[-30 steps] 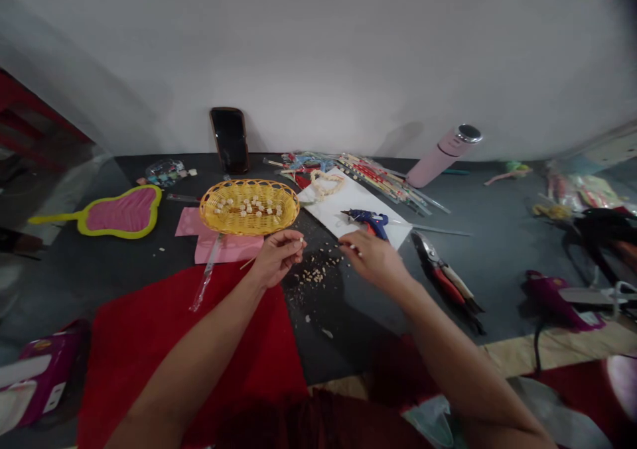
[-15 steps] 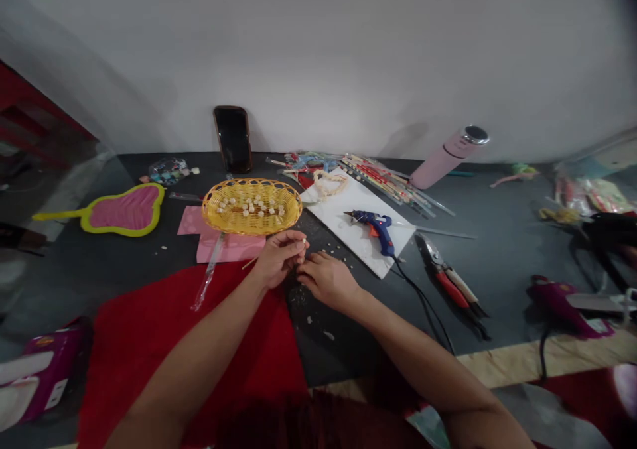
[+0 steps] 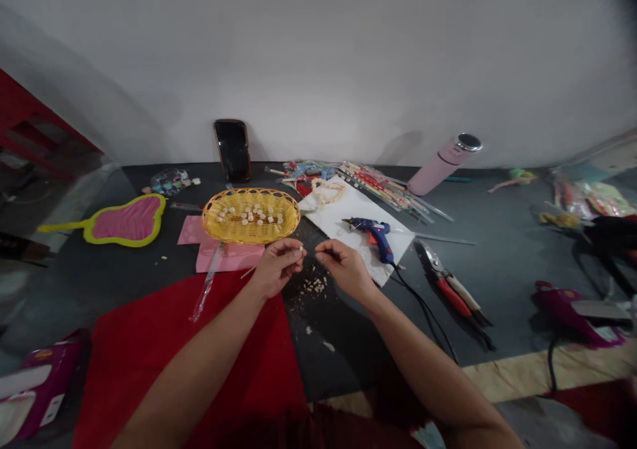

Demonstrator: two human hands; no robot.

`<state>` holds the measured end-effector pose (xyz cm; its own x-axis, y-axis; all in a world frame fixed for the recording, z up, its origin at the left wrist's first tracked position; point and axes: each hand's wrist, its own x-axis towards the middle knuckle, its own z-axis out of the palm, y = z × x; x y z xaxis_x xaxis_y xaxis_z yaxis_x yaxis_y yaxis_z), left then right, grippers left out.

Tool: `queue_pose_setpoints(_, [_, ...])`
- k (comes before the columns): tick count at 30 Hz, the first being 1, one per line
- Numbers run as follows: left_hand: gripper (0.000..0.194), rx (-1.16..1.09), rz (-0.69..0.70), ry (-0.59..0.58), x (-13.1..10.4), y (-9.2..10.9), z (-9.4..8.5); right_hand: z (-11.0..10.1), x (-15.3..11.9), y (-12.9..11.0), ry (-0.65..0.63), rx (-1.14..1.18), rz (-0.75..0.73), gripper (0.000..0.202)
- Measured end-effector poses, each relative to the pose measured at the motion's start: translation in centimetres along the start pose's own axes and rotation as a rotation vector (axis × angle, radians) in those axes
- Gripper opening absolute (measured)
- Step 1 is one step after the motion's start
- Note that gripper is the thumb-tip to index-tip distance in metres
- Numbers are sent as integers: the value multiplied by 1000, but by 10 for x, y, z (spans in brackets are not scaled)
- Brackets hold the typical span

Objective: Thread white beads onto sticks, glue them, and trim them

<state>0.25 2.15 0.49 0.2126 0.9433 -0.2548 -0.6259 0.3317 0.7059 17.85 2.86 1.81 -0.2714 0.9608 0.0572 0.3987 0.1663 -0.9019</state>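
Note:
Just in front of the yellow basket [image 3: 209, 227], my left hand [image 3: 279, 266] is closed in a pinch, with a tiny pale piece [image 3: 300, 250] at its fingertips. A thin wooden stick [image 3: 247, 272] pokes out beside that hand; whether the hand holds it I cannot tell. My right hand [image 3: 345, 268] is also pinched, a short gap to the right, and anything between its fingertips is too small to make out. Small pale cut bits [image 3: 314, 286] lie scattered on the dark tabletop between and below the hands. Several little cream-coloured clusters [image 3: 256, 215] sit in the basket.
A blue glue gun [image 3: 371, 231] lies on a white board [image 3: 328, 218], its cord running toward me. To its right are red-and-white-handled pliers [image 3: 448, 283]. A pink bottle [image 3: 440, 164] and a phone [image 3: 233, 150] stand at the wall. Red cloth [image 3: 199, 349] covers the left front.
My right hand has drawn away to the right from my left hand, uncovering the pale bits on the table. The left hand keeps its pinch on the tiny piece. The view has tilted slightly.

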Motion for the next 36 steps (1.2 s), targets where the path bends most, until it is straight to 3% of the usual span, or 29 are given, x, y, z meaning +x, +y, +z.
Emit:
queue_pose_setpoints(6, [19, 71, -2, 12, -2, -2, 4, 6, 0, 5, 5, 470, 182, 22])
queue_pose_setpoints(10, [20, 116, -3, -4, -3, -4, 4, 9, -2, 9, -5, 628, 190, 23])
queue_pose_setpoints(25, [19, 278, -5, -5, -4, -10, 3, 8, -10, -5, 55, 365, -13, 11])
queue_pose_setpoints(36, [21, 274, -12, -18, -5, -9, 2, 8, -13, -5, 58, 210, -56, 11])
